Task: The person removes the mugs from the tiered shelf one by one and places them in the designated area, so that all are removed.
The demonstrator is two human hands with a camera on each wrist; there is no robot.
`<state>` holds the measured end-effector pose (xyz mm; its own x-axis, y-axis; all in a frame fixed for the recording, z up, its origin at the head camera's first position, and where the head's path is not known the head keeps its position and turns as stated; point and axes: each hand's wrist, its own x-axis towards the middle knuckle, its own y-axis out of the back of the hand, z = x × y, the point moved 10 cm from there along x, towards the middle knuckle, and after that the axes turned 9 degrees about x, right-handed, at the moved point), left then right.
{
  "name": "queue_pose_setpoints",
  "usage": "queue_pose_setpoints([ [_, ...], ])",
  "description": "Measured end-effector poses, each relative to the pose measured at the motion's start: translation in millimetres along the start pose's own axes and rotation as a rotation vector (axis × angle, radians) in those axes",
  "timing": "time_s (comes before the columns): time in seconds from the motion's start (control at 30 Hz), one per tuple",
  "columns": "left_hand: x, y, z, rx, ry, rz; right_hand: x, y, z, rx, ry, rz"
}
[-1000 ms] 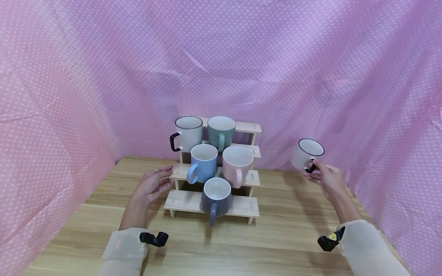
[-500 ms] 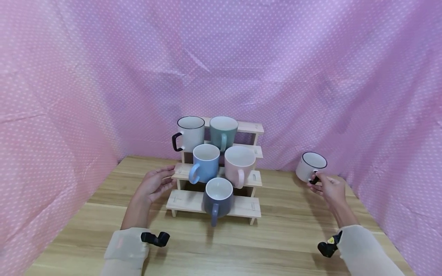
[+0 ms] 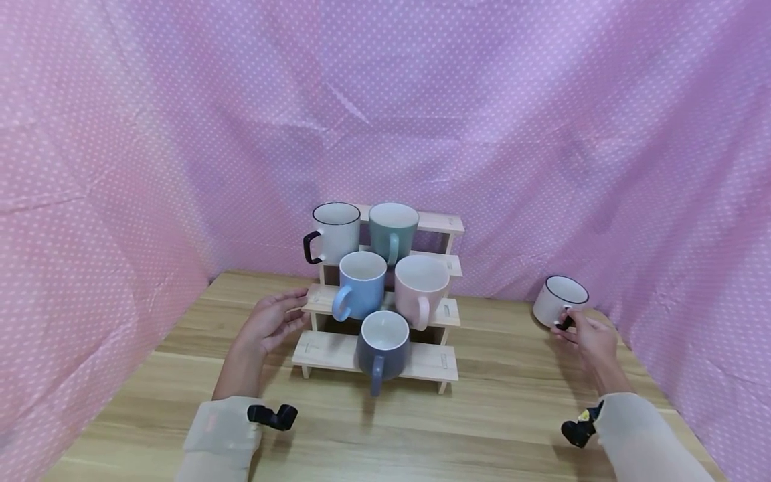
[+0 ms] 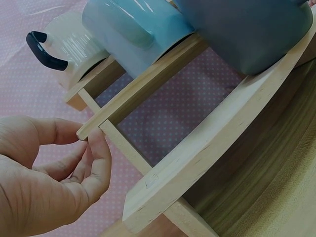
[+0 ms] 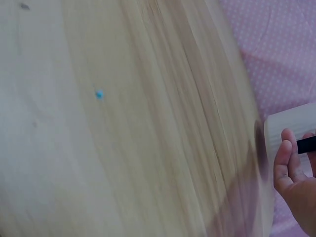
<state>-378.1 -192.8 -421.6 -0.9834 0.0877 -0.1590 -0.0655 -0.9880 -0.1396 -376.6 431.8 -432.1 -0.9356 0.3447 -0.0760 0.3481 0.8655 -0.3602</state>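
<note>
From the head view, we see a stepped wooden rack (image 3: 430,362) on the wooden table (image 3: 373,445), with five mugs on it, all upright. On the near, lowest shelf stands the grey mug (image 3: 399,359); we look into its pale inside, and its handle faces near. On the shelf behind, the blue mug (image 3: 369,294) is at the left and the pink mug (image 3: 414,298) at the right, both showing bare, light interiors. One shelf farther back, the white mug (image 3: 342,241), black-rimmed with its black handle pointing left, stands beside the green mug (image 3: 381,237); both are pale inside. At the far right of the table, apart from the rack, we find the held mug (image 3: 553,311), white inside and upright. Our right hand (image 3: 593,340) pinches its black handle (image 3: 565,323). Our left hand (image 3: 274,321) is at the rack's left side. A dotted pink cloth (image 3: 385,100) hangs beyond.

In the left wrist view, we see our left fingers curled, gripping the left end of the second shelf (image 4: 123,101), which bears the blue mug.

In the right wrist view, our right fingers clasp the held mug's handle, beside its ribbed wall. A small blue speck (image 5: 99,94) lies on the table.
</note>
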Motion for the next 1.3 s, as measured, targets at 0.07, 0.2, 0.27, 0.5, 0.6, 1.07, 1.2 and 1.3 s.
queue_pose_setpoints([
  [0.07, 0.1, -0.7, 0.6, 0.001, -0.003, -0.006, -0.8, 4.8, -1.4, -0.008, -0.001, 0.007],
  [0.2, 0.3, -1.5, 1.2, -0.003, -0.002, -0.011, -0.6, 14.8, -2.7, -0.024, -0.005, 0.008],
  [0.27, 0.1, -1.7, 1.4, -0.004, 0.000, -0.010, 0.5, 20.1, -2.7, -0.019, -0.007, 0.011],
  [0.5, -0.1, -3.4, 1.6, -0.009, 0.008, -0.011, 4.5, 37.1, 1.7, 0.028, -0.049, 0.016],
  [0.6, -0.1, -4.1, 1.2, -0.007, 0.010, -0.011, 5.5, 40.8, 3.5, 0.028, -0.058, 0.016],
  [1.07, 0.3, -1.4, 0.4, 0.005, 0.003, -0.010, 2.9, 36.0, 2.9, -0.045, -0.084, -0.084],
  [1.2, -0.4, -0.5, 0.0, -0.001, 0.008, -0.005, 0.2, 38.9, -12.0, -0.341, -0.040, 0.000],
  [1.3, -0.9, 0.2, -0.4, -0.003, 0.013, -0.003, 0.5, 41.0, -32.1, -0.628, 0.063, 0.096],
])
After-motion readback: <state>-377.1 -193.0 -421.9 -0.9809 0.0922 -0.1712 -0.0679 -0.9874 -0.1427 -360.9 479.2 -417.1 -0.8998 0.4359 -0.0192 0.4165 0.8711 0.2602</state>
